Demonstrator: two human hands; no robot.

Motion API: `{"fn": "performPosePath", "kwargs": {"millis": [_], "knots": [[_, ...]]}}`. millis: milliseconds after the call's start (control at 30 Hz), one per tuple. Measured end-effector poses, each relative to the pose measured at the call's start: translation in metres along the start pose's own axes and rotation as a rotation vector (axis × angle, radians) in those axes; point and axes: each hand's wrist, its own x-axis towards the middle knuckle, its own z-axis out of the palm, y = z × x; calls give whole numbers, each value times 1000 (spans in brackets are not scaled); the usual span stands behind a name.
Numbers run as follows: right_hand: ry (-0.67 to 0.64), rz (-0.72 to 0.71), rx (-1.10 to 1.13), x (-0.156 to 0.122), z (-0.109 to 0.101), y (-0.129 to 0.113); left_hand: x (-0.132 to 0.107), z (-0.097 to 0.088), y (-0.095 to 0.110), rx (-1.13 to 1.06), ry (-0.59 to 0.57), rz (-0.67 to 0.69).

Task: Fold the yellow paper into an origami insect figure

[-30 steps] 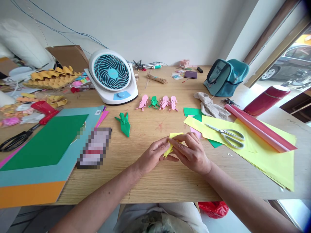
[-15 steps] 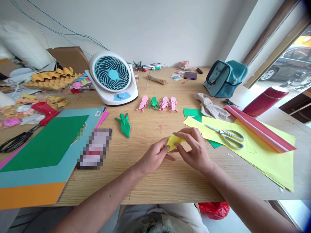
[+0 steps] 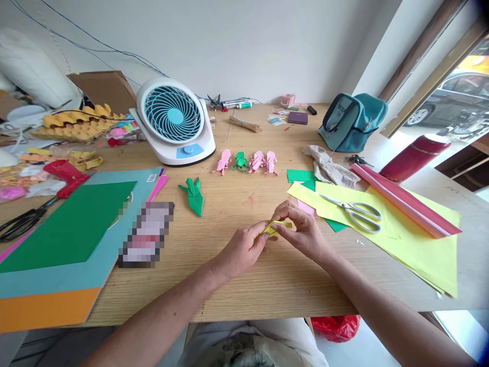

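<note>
A small folded piece of yellow paper [image 3: 272, 229] is held between both hands above the front middle of the table. My left hand [image 3: 246, 245] pinches its left side with thumb and fingers. Fingers of my right hand [image 3: 303, 232] curl over its right end, the thumb along the near edge. The paper looks narrow and tilted, its underside hidden by the fingers. Beyond the hands stand a green folded-paper figure [image 3: 240, 161] and several pink folded-paper figures [image 3: 257, 161] in a row. A partly folded green paper piece [image 3: 194, 197] lies to the left.
Scissors [image 3: 357, 212] lie on yellow sheets [image 3: 428, 255] at the right, near a red paper roll [image 3: 405, 201] and a red flask [image 3: 414, 159]. On the left are a green sheet [image 3: 76, 224], a blurred phone-like object [image 3: 147, 234] and a fan [image 3: 175, 122]. A teal bag [image 3: 351, 122] stands behind.
The yellow paper has turned from showing a broad face to a narrower, edge-on one. My right hand has rotated with its fingers curled further over it. The view has shifted slightly.
</note>
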Motion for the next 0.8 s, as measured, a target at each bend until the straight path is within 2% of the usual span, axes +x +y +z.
{"fn": "performPosePath", "kwargs": {"millis": [133, 300, 500, 633, 800], "knots": [[-11, 2, 30, 1, 0, 0, -1, 1, -6, 85, 29, 30], [-27, 30, 55, 0, 0, -1, 0, 2, -12, 61, 14, 16], [-50, 63, 129, 0, 1, 4, 1, 1, -5, 30, -27, -6], [-39, 199, 289, 2, 1, 6, 1, -1, -2, 15, -47, -62], [36, 377, 455, 6, 0, 3, 0, -2, -3, -30, 16, -100]]}}
